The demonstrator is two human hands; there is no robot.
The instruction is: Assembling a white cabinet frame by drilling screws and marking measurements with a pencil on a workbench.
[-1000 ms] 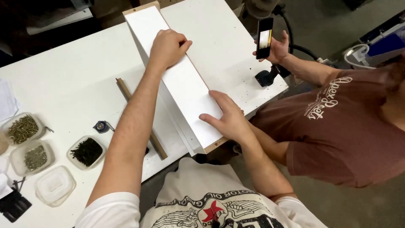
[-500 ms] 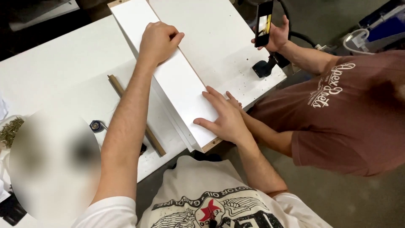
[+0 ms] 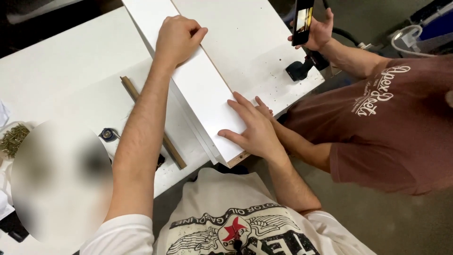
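Note:
A long white board (image 3: 200,89) lies on top of other white panels on the white table (image 3: 56,85), running from the far side to the near edge. My left hand (image 3: 177,40) rests knuckles up on the board's far part, fingers curled over its right edge. My right hand (image 3: 250,127) lies flat with fingers spread on the board's near end, at its right edge by the corner that overhangs the table. Neither hand grips anything else.
A thin wooden strip (image 3: 153,123) lies left of the board, under my left forearm. A small round tape measure (image 3: 108,134) and a tray of screws (image 3: 13,138) sit at left. At right another person in a maroon shirt (image 3: 391,127) holds up a phone (image 3: 303,21); a black tool (image 3: 304,66) lies near them.
The camera has shifted down and right, so the board and my hands sit higher in view. My right hand has slid a little along the board's near end. The other person's phone stays raised.

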